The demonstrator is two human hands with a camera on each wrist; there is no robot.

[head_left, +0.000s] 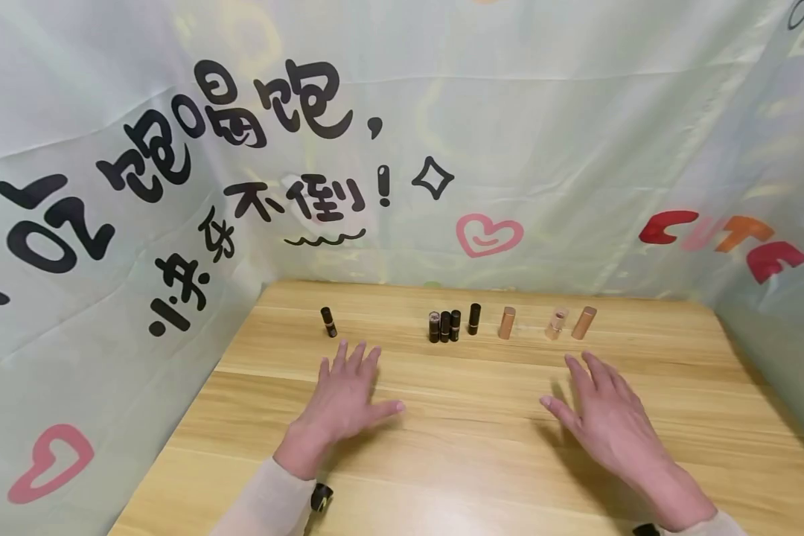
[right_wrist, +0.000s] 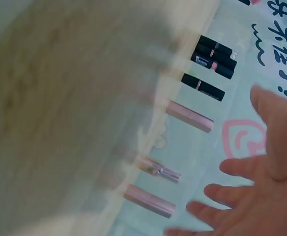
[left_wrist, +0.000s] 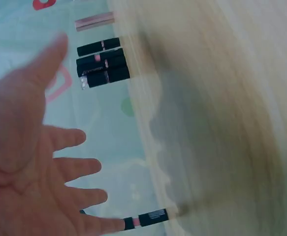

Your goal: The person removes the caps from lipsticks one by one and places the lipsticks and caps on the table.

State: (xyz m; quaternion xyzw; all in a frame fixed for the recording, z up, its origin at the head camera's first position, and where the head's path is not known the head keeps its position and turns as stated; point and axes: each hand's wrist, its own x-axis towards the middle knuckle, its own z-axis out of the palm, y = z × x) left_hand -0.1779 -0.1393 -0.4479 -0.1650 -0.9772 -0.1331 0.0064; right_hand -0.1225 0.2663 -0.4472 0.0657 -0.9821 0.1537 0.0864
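Observation:
My left hand (head_left: 340, 402) hovers over the left part of the table, fingers spread and holding nothing. Just beyond its fingertips a lone black lipstick (head_left: 328, 321) stands upright. My right hand (head_left: 606, 420) is likewise spread and holds nothing, below the rose-gold lipstick tubes at the right. Three black lipsticks (head_left: 445, 326) stand side by side near the middle, with another black lipstick (head_left: 474, 318) close on their right. Farther right stand a rose-gold tube (head_left: 506, 322), a tube with a clear top (head_left: 556, 324) and another rose-gold tube (head_left: 584, 322).
The wooden table (head_left: 455, 417) has a printed cloth (head_left: 563, 149) hanging behind it and at both sides. Black lettering and pink hearts mark the cloth. A dark band (head_left: 321, 497) sits at the left wrist.

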